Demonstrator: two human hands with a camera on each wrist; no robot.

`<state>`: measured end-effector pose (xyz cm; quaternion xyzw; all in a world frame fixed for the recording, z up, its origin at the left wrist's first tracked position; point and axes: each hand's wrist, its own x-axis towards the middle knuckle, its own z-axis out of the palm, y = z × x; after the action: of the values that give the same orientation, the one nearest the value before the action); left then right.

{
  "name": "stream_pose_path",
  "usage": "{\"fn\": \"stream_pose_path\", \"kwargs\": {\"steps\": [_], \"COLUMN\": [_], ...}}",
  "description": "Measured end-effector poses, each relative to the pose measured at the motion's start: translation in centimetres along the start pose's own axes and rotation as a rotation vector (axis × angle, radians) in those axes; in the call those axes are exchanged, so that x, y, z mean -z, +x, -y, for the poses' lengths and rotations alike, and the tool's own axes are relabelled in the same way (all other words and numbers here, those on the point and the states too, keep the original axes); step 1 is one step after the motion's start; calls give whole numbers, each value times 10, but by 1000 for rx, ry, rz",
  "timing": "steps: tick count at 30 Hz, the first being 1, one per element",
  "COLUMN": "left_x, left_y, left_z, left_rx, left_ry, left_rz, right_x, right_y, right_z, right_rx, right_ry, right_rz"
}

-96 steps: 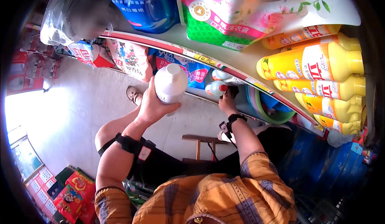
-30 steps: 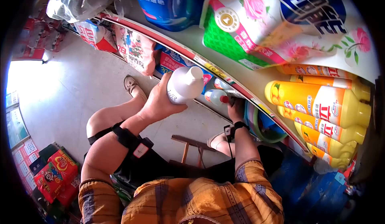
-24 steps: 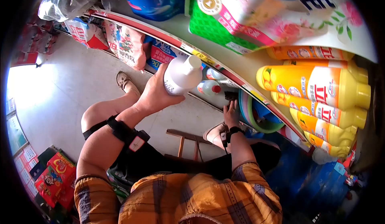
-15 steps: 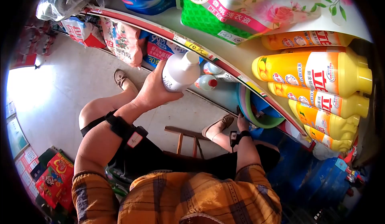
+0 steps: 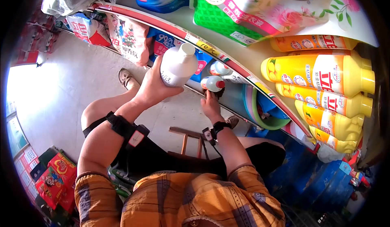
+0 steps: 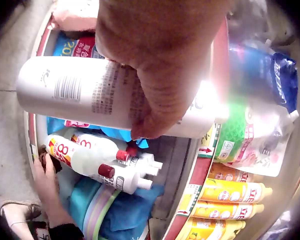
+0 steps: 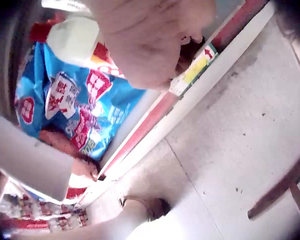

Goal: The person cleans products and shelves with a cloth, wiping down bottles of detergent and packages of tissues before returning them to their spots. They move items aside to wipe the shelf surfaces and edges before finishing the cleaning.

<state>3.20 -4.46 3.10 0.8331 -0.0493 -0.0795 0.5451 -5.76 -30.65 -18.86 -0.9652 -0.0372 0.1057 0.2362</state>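
Observation:
My left hand grips a large white plastic bottle by its side, raised in front of the lower shelf. Its white cap points up and away, and the left wrist view shows a barcode and small print on it. On the lower shelf, my right hand holds a dark brown crumpled cloth, mostly covered by the fingers. That hand is at the shelf's front edge, right by a clear bottle with a red cap. A second red-capped bottle lies alongside it in the left wrist view.
Nested plastic basins stand right of the bottles. Blue bags and a pink floral bag fill the lower shelf's left. Overhead, a red-edged shelf carries yellow bottles and detergent pouches. A wooden stool stands below.
My right hand with the dark cloth went from the red-capped bottle rightward toward the basins, then came back left to the bottle. The left hand keeps its hold on the white bottle.

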Motion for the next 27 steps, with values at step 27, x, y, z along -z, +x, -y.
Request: {"fn": "stream_pose_path", "kwargs": {"steps": [27], "left_x": [39], "left_y": [-19], "left_z": [6], "left_rx": [107], "left_ry": [-59], "left_rz": [-62], "right_x": [17], "right_y": [10], "right_z": [3], "right_rx": [-79], "right_ry": [16], "right_rz": [154]}}
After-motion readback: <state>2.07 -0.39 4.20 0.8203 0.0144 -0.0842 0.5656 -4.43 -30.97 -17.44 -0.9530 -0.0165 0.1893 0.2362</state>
